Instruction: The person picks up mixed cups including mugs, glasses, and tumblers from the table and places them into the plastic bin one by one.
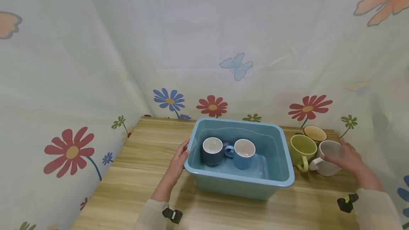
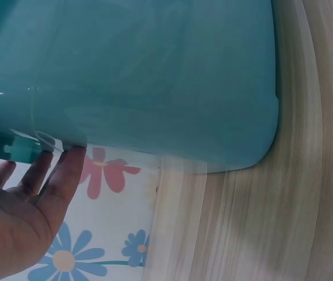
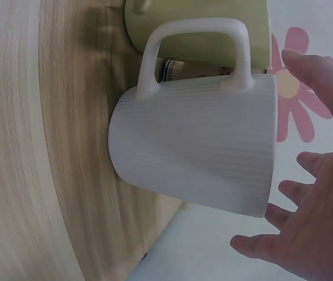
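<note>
A light blue plastic bin [image 1: 238, 178] stands on the wooden table, with a dark blue-grey mug [image 1: 212, 158] and a blue mug [image 1: 243, 162] upright inside, both white within. My left hand [image 1: 176, 159] is at the bin's left end, its fairly straight fingers [image 2: 65, 175] touching the wall by the rim. To the right of the bin, my right hand [image 1: 349, 157] spreads around the top of a ribbed white mug [image 3: 195, 140]. Thumb and fingers stand apart near that mug's rim in the right wrist view, not closed on it. The white mug is upright on the table.
A yellow-green mug [image 1: 301, 146] sits between the bin and the white mug. Behind them is another mug [image 1: 315, 133] with a pale yellow inside, partly hidden. The wooden table [image 1: 153, 144] ends at a flower-printed curtain [image 1: 191, 63] along the back and sides.
</note>
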`<action>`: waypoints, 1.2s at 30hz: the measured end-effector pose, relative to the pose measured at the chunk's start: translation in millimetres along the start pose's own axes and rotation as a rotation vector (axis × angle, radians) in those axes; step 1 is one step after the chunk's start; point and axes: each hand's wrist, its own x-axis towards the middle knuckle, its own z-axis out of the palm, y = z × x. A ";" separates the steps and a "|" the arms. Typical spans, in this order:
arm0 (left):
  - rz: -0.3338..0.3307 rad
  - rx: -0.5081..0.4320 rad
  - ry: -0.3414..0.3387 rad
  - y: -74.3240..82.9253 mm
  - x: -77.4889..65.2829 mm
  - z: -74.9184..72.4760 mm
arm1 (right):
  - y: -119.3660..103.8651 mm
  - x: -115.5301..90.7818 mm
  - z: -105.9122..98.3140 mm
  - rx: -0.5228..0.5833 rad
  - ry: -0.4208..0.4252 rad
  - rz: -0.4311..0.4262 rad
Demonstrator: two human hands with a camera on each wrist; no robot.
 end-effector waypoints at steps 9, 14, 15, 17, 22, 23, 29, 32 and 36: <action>0.003 0.012 -0.002 -1.7 -2.0 1.6 | 6.0 3.6 0.8 0.003 -0.012 0.001; 0.009 0.006 -0.010 -1.6 -1.2 1.4 | 10.4 6.7 0.9 -0.005 -0.025 0.005; 0.009 0.007 -0.011 -1.5 -1.0 1.3 | 10.8 7.1 0.7 -0.005 -0.026 0.003; 0.014 0.003 -0.015 -1.4 -0.4 1.2 | 11.0 7.3 0.6 0.001 -0.035 0.007; 0.016 -0.002 -0.018 0.0 -0.5 1.5 | 13.9 9.6 0.8 0.010 -0.062 0.017; 0.016 -0.002 -0.017 0.5 -0.7 1.7 | 14.3 10.2 0.4 0.010 -0.067 0.023; 0.028 -0.003 -0.016 1.8 -1.7 2.2 | 15.0 14.6 -3.2 -0.022 -0.091 0.039; 0.034 0.001 -0.015 1.4 -1.1 2.0 | 13.2 15.3 -5.7 -0.045 -0.098 0.028; 0.040 0.007 -0.011 1.0 0.2 2.0 | 10.5 15.3 -9.7 -0.066 -0.107 0.017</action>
